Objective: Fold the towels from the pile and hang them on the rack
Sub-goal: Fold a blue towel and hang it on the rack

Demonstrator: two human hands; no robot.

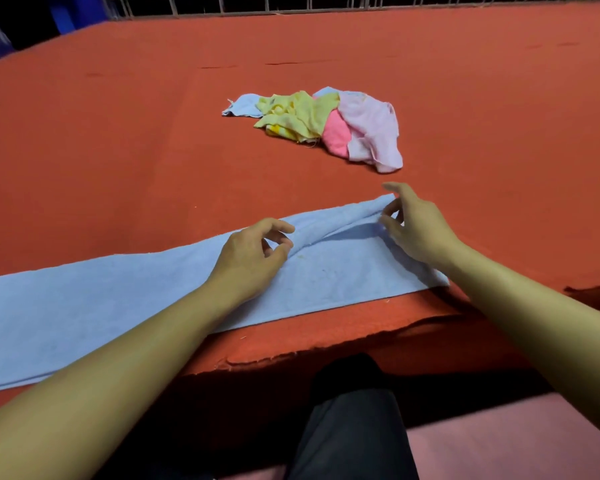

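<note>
A long light blue towel [125,299] lies flat along the near edge of the red table [118,133]. My left hand [250,261] rests on the towel's middle, its curled fingers pinching a raised fold at the far edge. My right hand [418,226] pinches the towel's far right corner, which is lifted slightly off the table, with the index finger stretched out. The pile of towels [326,123], blue, yellow, pink and pale pink, lies crumpled further back at the table's middle. A metal rack [222,5] with thin bars runs along the far edge.
The table's red covering ends in a ragged front edge [291,355] just below the towel. My dark-clothed leg [350,427] shows under the table edge, above a pink floor [516,445]. Dark blue objects [0,29] stand at the far left.
</note>
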